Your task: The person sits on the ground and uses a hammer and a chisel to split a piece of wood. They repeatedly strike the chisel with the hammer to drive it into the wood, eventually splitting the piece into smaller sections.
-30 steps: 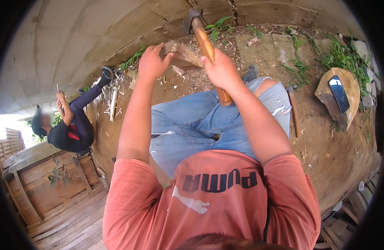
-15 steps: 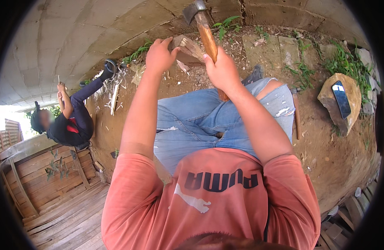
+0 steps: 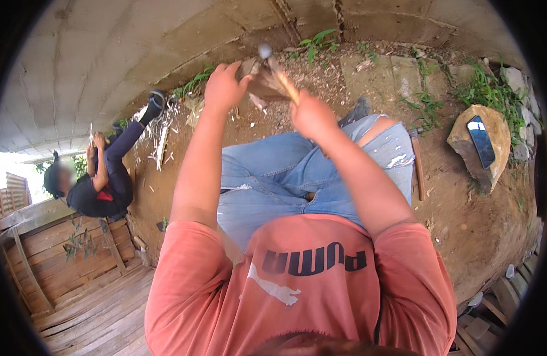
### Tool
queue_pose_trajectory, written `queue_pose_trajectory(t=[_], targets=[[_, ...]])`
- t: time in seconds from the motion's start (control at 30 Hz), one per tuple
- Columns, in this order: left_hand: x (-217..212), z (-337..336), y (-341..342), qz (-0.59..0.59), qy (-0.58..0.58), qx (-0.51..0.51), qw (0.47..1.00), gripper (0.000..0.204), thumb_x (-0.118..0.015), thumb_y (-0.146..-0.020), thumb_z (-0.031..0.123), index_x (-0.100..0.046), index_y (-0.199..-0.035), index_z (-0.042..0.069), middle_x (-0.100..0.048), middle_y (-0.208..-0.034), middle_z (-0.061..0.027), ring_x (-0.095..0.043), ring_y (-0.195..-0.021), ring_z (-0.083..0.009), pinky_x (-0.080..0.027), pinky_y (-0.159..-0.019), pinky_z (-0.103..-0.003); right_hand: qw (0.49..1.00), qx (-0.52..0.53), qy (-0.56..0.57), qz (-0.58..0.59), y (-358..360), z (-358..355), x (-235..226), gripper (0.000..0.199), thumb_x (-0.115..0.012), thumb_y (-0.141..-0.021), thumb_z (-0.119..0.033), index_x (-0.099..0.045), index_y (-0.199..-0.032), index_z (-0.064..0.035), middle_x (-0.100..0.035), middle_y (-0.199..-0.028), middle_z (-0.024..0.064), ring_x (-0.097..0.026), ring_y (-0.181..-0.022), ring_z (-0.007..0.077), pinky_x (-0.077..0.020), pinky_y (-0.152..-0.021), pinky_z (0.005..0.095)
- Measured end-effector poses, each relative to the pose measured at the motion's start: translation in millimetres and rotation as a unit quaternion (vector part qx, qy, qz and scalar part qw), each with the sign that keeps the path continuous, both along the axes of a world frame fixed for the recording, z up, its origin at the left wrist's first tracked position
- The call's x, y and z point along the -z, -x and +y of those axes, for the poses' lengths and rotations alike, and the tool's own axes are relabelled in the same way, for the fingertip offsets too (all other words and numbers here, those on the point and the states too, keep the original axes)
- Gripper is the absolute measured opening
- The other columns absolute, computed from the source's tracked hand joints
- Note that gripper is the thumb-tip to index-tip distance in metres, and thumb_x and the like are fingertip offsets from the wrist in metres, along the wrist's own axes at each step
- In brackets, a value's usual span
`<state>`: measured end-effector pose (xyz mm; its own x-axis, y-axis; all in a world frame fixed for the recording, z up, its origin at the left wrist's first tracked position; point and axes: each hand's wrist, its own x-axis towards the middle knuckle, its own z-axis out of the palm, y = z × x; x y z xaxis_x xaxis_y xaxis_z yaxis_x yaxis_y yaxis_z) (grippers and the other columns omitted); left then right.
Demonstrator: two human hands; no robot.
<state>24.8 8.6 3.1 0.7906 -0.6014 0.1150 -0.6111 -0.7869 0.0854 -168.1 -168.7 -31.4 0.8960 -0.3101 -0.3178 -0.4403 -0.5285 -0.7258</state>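
Dirt ground (image 3: 463,225), one patch, bare, scattered wood chips. One second person (image 3: 101,178) seated at left, apart. One flat stone (image 3: 493,127) at right carrying one phone (image 3: 480,141); no real containers seen. One wood piece (image 3: 258,80) on ground ahead of knees, steadied by left hand (image 3: 225,88), fingers curled on it. One hammer (image 3: 277,74), blurred, over wood piece, right hand (image 3: 312,114) clenched on handle.

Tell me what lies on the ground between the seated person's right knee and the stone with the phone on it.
In the head view, a thin stick-like tool lies on bare dirt between the right knee and the stone bearing the phone.
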Motion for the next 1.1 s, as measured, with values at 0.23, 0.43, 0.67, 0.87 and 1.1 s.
queue_pose_trajectory(t=[0.23, 0.43, 0.67, 0.87, 1.1], targets=[[-0.1, 3.9, -1.2, 0.004, 0.010, 0.016, 1.000, 0.055, -0.078, -0.095, 0.042, -0.070, -0.141, 0.011, -0.069, -0.130, -0.0210, -0.068, -0.118, -0.0397, -0.056, -0.100, -0.047, 0.982, 0.107, -0.092, -0.128, -14.0, -12.2, -7.3, 0.036, -0.061, -0.105, -0.030, -0.063, -0.121, 0.0027, -0.074, -0.101, 0.0270, -0.074, -0.096, 0.0447, -0.0576, -0.086, 0.0553], [-11.6, -10.7, 3.9, 0.018, -0.002, -0.014, 1.000, 0.055, -0.079, -0.093, 0.041, -0.071, -0.138, 0.011, -0.070, -0.125, -0.0202, -0.069, -0.116, -0.0397, -0.057, -0.098, -0.048, 0.995, 0.051, -0.073, -0.045, -5.7, -0.4, 3.6, 0.037, -0.061, -0.105, -0.030, -0.062, -0.121, 0.0027, -0.074, -0.099, 0.0263, -0.073, -0.092, 0.0468, -0.0571, -0.083, 0.0561], [-1.6, -1.8, -0.9, -0.004, -0.012, 0.001, 1.000, 0.057, -0.077, -0.095, 0.043, -0.069, -0.141, 0.010, -0.069, -0.127, -0.0214, -0.068, -0.118, -0.0411, -0.056, -0.099, -0.048, 0.972, 0.129, -0.091, -0.174, -11.2, -0.1, -8.5, 0.037, -0.062, -0.104, -0.031, -0.062, -0.118, 0.0032, -0.073, -0.096, 0.0291, -0.072, -0.092, 0.0485, -0.0559, -0.083, 0.0568], [-6.0, -9.6, 1.6, 0.002, -0.007, -0.009, 1.000, 0.057, -0.078, -0.093, 0.044, -0.070, -0.138, 0.010, -0.069, -0.124, -0.0216, -0.068, -0.115, -0.0417, -0.057, -0.097, -0.049, 0.997, 0.050, -0.044, -0.044, -14.0, -2.2, 39.3, 0.043, -0.060, -0.105, -0.034, -0.062, -0.127, 0.0028, -0.073, -0.109, 0.0296, -0.073, -0.102, 0.0467, -0.0566, -0.090, 0.0557], [-2.0, -4.8, 2.1, -0.006, -0.017, -0.005, 1.000, 0.056, -0.077, -0.095, 0.045, -0.069, -0.139, 0.010, -0.069, -0.125, -0.0233, -0.068, -0.116, -0.0428, -0.056, -0.098, -0.049, 0.972, 0.125, -0.084, -0.183, -17.4, -4.3, -13.1, 0.037, -0.063, -0.103, -0.032, -0.061, -0.118, 0.0020, -0.073, -0.103, 0.0277, -0.072, -0.097, 0.0465, -0.0562, -0.087, 0.0573]])
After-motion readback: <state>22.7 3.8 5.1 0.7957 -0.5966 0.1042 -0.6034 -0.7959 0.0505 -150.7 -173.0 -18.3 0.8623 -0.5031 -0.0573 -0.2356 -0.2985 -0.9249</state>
